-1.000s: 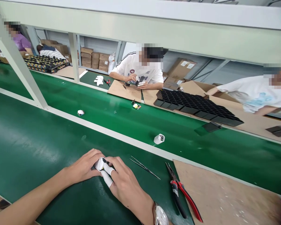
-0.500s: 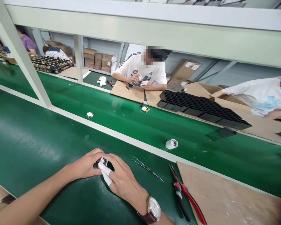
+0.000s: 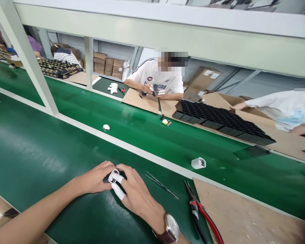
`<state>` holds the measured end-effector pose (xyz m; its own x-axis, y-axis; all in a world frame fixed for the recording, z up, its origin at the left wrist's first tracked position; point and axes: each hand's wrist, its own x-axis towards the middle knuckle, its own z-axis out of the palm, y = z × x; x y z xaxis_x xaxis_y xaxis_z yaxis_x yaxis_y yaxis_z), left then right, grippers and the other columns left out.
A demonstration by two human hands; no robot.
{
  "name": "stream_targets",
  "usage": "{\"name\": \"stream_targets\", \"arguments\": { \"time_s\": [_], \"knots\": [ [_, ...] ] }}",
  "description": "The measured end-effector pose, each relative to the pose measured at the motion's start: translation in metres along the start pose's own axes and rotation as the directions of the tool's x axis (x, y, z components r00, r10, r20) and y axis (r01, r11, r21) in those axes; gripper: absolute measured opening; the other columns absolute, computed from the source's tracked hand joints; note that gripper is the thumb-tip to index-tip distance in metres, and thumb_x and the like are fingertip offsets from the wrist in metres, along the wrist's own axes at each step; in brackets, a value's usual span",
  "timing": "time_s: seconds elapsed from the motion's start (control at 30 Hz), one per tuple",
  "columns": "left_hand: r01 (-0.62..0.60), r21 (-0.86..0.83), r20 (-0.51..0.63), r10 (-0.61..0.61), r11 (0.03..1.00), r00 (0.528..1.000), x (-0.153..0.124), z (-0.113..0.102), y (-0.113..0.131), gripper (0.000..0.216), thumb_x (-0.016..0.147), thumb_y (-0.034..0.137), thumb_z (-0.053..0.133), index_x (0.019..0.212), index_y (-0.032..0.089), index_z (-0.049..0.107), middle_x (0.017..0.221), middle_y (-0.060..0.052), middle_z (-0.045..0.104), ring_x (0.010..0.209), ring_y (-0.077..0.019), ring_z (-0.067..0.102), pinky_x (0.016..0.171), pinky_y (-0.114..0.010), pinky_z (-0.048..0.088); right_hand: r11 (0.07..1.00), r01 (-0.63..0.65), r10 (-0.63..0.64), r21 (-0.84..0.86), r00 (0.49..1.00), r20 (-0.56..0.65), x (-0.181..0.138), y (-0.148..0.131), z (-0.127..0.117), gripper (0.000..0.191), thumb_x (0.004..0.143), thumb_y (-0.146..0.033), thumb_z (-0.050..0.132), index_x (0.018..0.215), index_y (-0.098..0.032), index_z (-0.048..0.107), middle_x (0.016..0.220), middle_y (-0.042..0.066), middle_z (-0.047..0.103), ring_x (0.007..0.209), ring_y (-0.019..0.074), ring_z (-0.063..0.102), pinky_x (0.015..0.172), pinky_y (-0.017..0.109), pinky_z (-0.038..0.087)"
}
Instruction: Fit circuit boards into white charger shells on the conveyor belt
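Note:
My left hand (image 3: 95,178) is closed around a small white plastic housing (image 3: 117,171), its open end facing up and toward me. A dark piece shows by the left fingers; its kind is unclear. My right hand (image 3: 138,193) curls against the housing's other side, with white finger cots on two digits. One covered fingertip presses at the opening; the other is lower, beside the rim. What lies inside is mostly hidden. Metal tweezers (image 3: 162,185) rest on the green work surface right of my hands. Beyond them lie long-nose pliers (image 3: 195,203) with red and black handles.
A wooden board (image 3: 244,206) lies at the right. Behind a pale rail (image 3: 142,147), the green belt (image 3: 132,118) carries another white housing (image 3: 198,163) and small circuit boards (image 3: 166,122). Across it, a co-worker handles a dark part beside black trays (image 3: 223,118). A post (image 3: 35,64) stands left.
My right fingertips have shifted over the housing, whose open rim now shows more plainly. The housing and circuit boards on the belt have moved right. The co-worker opposite has turned the dark part.

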<state>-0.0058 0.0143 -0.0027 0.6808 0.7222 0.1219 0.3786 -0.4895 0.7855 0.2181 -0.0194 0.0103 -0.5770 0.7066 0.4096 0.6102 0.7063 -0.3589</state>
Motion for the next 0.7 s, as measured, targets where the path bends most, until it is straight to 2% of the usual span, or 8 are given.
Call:
{"name": "stream_targets", "arguments": {
  "time_s": [0.1,0.17,0.27,0.37,0.43,0.5,0.6,0.7],
  "knots": [
    [0.060,0.031,-0.026,-0.059,0.998,0.998,-0.005,-0.003,0.003,0.055,0.091,0.033,0.077,0.140,0.026,0.052,0.125,-0.009,0.062,0.110,-0.0265,0.064,0.093,-0.040,0.057,0.982,-0.092,0.113,0.166,0.985,-0.127,-0.004,0.014,0.001,0.031,0.107,-0.018,0.050,0.137,-0.022,0.053,0.130,0.015,0.060,0.112,0.0252,0.066,0.094,0.045,0.062],
    [0.064,0.070,-0.080,-0.058,0.996,0.995,-0.009,-0.002,0.002,0.071,0.083,0.042,0.086,0.141,0.026,0.048,0.127,-0.009,0.061,0.104,-0.0257,0.065,0.088,-0.040,0.059,0.976,-0.126,0.154,0.177,0.976,-0.156,-0.008,0.024,0.007,0.034,0.108,-0.018,0.047,0.141,-0.023,0.050,0.127,0.014,0.061,0.111,0.0243,0.066,0.093,0.044,0.063],
    [-0.043,0.227,-0.154,0.080,0.973,0.985,-0.012,0.003,-0.002,0.051,0.088,0.046,0.082,0.125,0.024,0.054,0.119,-0.008,0.063,0.098,-0.0245,0.067,0.085,-0.039,0.059,0.986,-0.126,0.142,0.113,0.979,-0.148,-0.013,0.031,0.018,0.035,0.108,-0.018,0.048,0.142,-0.021,0.050,0.128,0.015,0.062,0.112,0.0268,0.066,0.095,0.049,0.063],
    [-0.160,0.393,-0.192,0.251,0.906,0.949,-0.013,0.008,-0.004,0.014,0.104,0.029,0.062,0.117,0.024,0.060,0.115,-0.009,0.066,0.096,-0.0216,0.069,0.083,-0.035,0.059,0.987,-0.120,0.135,0.104,0.979,-0.151,-0.014,0.033,0.025,0.035,0.106,-0.015,0.048,0.141,-0.020,0.051,0.129,0.015,0.062,0.116,0.0273,0.065,0.098,0.051,0.062],
    [-0.191,0.428,-0.233,0.312,0.883,0.921,-0.013,0.010,-0.001,0.010,0.106,0.021,0.056,0.113,0.024,0.062,0.114,-0.009,0.067,0.094,-0.0194,0.070,0.082,-0.032,0.059,0.982,-0.133,0.154,0.132,0.975,-0.162,-0.014,0.034,0.025,0.036,0.106,-0.013,0.047,0.140,-0.021,0.051,0.129,0.014,0.062,0.116,0.0264,0.065,0.099,0.050,0.062],
    [-0.186,0.430,-0.255,0.317,0.884,0.914,-0.012,0.008,0.006,0.010,0.106,0.020,0.055,0.105,0.023,0.065,0.110,-0.009,0.068,0.088,-0.0174,0.069,0.077,-0.029,0.058,0.978,-0.137,0.165,0.159,0.970,-0.180,-0.014,0.035,0.025,0.036,0.105,-0.012,0.047,0.140,-0.021,0.052,0.128,0.014,0.061,0.116,0.0256,0.065,0.100,0.049,0.061],
    [-0.175,0.434,-0.164,0.268,0.884,0.949,-0.004,-0.001,0.015,0.018,0.106,0.022,0.054,0.093,0.021,0.066,0.101,-0.008,0.069,0.079,-0.0154,0.067,0.069,-0.026,0.055,0.973,-0.143,0.177,0.178,0.966,-0.190,-0.014,0.036,0.026,0.035,0.103,-0.011,0.049,0.136,-0.021,0.055,0.127,0.013,0.061,0.115,0.0259,0.063,0.100,0.049,0.060],
    [-0.150,0.505,-0.135,0.250,0.850,0.959,0.017,-0.026,0.009,0.020,0.105,0.028,0.055,0.091,0.023,0.069,0.102,-0.005,0.071,0.084,-0.0153,0.070,0.076,-0.025,0.057,0.968,-0.175,0.207,0.177,0.962,-0.178,-0.014,0.035,0.027,0.032,0.100,-0.010,0.052,0.130,-0.020,0.059,0.125,0.012,0.062,0.114,0.0264,0.062,0.102,0.049,0.058]
  ]
}}
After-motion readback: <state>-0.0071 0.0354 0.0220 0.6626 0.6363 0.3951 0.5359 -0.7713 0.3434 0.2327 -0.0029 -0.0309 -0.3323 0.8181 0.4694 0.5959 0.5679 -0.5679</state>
